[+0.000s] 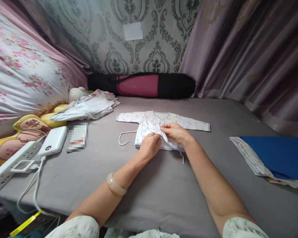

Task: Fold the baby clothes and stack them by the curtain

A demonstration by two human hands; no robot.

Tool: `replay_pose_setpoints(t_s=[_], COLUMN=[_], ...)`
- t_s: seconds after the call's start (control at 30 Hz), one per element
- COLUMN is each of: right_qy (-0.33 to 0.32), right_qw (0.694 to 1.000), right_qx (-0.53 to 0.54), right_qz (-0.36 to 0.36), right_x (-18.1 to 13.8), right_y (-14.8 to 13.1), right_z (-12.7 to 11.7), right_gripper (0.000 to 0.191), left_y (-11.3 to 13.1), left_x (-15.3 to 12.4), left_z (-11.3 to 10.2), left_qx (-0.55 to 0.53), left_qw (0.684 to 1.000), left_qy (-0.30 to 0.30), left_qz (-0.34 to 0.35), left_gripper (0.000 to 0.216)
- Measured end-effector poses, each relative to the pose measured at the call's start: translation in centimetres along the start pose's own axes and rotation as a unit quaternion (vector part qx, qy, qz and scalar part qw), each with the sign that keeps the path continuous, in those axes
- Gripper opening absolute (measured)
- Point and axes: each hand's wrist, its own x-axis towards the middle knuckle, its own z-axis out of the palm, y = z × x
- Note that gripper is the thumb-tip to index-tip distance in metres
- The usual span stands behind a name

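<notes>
A small white wrap-front baby shirt [145, 129] with pale blue trim lies spread on the grey bed sheet, its sleeves stretched out to both sides. My left hand [150, 143] is closed at the middle of its front, fingers pinched. Just to the right and slightly farther away, my right hand [176, 132] pinches the shirt's front near the overlap. What exactly sits between the fingertips, cloth or tie, is hard to make out. One white tie string [124, 133] trails off the left side; another string [182, 158] hangs below the right hem.
Folded clothes [89, 105] lie at the back left, near a white power bank [53, 140] and a power strip [15, 162] with cables. A blue folded cloth [275, 155] rests on the right. Along the wall stretches a black and maroon bag [139, 86].
</notes>
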Motion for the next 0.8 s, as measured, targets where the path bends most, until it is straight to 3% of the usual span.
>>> replay_pose_setpoints(t_s=[0.27, 0.53, 0.63, 0.8], right_qy=[0.037, 0.071, 0.056, -0.024], right_qw=[0.999, 0.996, 0.996, 0.996], right_qx=[0.004, -0.032, -0.055, -0.090], right_qz=[-0.022, -0.054, -0.038, -0.014], right_x=[0.6, 0.4, 0.5, -0.5], right_y=[1.1, 1.4, 1.8, 0.5], right_z=[1.2, 2.4, 2.7, 1.7], right_gripper=[0.007, 0.006, 0.009, 0.009], left_y=[-0.2, 2.1, 2.4, 1.2], left_x=[0.2, -1.6, -1.8, -1.5], left_z=[0.3, -2.4, -3.0, -2.9], left_qx=[-0.080, -0.028, 0.002, -0.027], left_qw=[0.996, 0.994, 0.991, 0.991], left_qy=[-0.038, -0.094, -0.098, -0.068], left_qz=[0.019, -0.044, -0.087, -0.116], left_gripper=[0.019, 0.021, 0.022, 0.023])
